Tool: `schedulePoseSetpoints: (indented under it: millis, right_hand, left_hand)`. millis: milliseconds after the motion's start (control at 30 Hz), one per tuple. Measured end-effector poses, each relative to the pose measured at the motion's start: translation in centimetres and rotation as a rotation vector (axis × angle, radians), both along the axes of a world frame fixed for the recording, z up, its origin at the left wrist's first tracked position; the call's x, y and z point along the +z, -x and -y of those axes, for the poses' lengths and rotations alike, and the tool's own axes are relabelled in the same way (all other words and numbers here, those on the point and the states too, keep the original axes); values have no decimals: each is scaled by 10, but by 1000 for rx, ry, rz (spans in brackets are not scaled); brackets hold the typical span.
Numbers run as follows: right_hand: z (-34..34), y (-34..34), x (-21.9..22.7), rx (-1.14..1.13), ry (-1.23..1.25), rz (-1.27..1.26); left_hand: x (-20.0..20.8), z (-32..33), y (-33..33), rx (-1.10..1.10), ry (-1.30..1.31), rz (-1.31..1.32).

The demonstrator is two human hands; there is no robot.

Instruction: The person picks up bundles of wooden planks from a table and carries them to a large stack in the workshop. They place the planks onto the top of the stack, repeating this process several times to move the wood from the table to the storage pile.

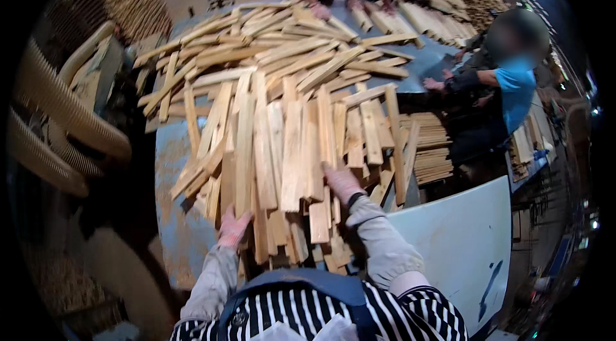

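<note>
A broad row of pale wooden slats (293,155) lies lengthwise in front of me, their near ends uneven. My left hand (234,227), in a pinkish glove, touches the left side of this row near the lower ends, thumb and fingers apart. Higher up on the right side, my gloved right hand (342,183) rests against the slats with its fingers stretched out. Some fingertips are hidden among the wood. Shorter slat ends (319,222) stick out underneath, between my forearms.
A jumbled heap of slats (256,52) covers the far part of the blue table (176,212). People stand across it and at the right. A pale curved panel (455,244) flanks my right arm. Stacked slats (431,148) stand right; ribbed hoses (70,110) hang left.
</note>
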State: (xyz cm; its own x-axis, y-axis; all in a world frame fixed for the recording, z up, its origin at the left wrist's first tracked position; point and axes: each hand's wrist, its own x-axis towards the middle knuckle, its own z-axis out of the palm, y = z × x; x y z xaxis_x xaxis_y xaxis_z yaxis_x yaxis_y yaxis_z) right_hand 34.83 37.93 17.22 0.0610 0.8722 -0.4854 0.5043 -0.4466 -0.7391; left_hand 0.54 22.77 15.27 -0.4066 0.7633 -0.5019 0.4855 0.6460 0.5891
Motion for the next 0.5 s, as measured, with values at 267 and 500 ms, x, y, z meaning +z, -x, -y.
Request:
schedulePoseSetpoints:
  millis: [267, 500]
  right_hand:
    - [-28, 14, 4, -30, 215, -166]
    - [-21, 9, 26, -5, 254, -342]
  left_hand:
    - [-54, 0, 17, -4, 37, -85]
    - [-101, -10, 36, -130, -139, 204]
